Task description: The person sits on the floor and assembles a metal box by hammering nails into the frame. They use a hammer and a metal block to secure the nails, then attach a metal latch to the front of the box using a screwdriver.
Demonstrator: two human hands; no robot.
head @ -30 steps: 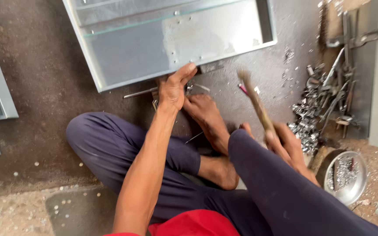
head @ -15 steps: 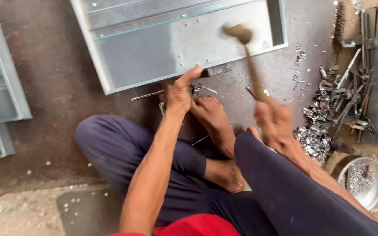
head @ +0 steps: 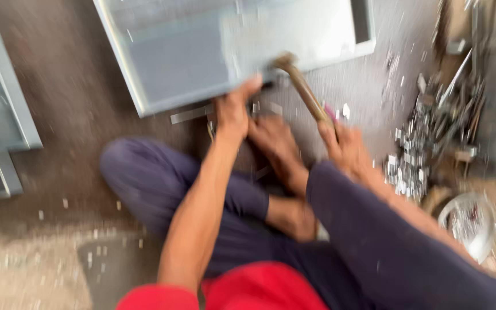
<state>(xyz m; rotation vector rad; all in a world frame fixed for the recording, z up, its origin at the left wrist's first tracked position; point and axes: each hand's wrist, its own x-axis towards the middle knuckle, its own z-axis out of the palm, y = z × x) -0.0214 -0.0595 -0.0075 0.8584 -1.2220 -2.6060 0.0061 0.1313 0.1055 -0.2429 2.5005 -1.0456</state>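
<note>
A flat grey sheet-metal panel (head: 202, 51) with folded edges lies on the rough concrete floor (head: 64, 120) at twelve o'clock. The left hand (head: 232, 112), arm stretched forward, presses fingers on its near edge. The right hand (head: 345, 146) has its grip wrapped round a wooden-handled hammer (head: 302, 86), head at the panel's edge (motion-blurred). Shiny metal scraps (head: 420, 155) pile at three o'clock.

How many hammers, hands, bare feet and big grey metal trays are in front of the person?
Hammer: 1
Hands: 2, left hand, right hand
Bare foot: 1
Big grey metal tray: 1
Total: 5
</note>
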